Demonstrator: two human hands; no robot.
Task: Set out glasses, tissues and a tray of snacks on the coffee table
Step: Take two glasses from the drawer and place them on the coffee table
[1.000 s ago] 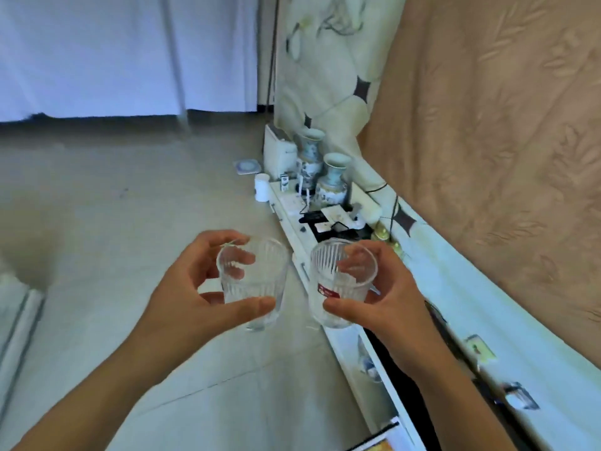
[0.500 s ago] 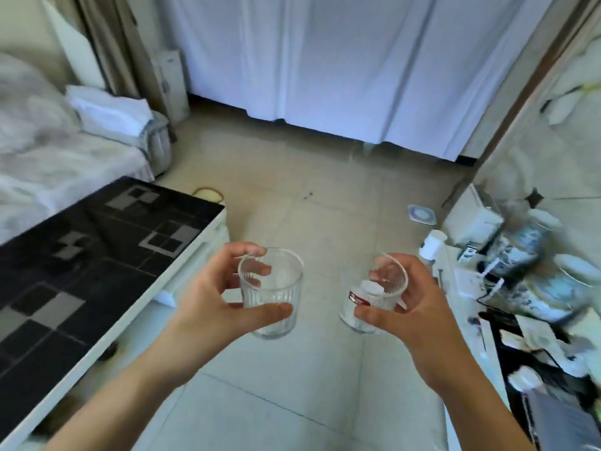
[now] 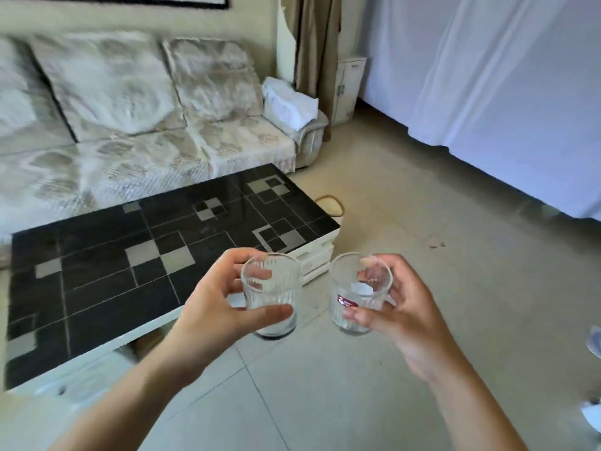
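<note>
My left hand grips a clear ribbed glass, thumb in front and fingers behind it. A second clear glass with a small red label is held the same way by my right hand. Both glasses are upright in the air over the floor, just off the near right corner of the coffee table. The table has a black glossy top with grey squares and a white base. No tissues or snack tray show on it.
A pale patterned sofa runs behind the table, with a white folded cloth on its right arm. White curtains hang at the right. A small round basket sits on the floor past the table's far corner. Beige tiled floor lies below my hands.
My view has swung left from the wall shelf with vases to the sofa and coffee table. Both hands still hold their glasses, which are now nearer the table's corner.
</note>
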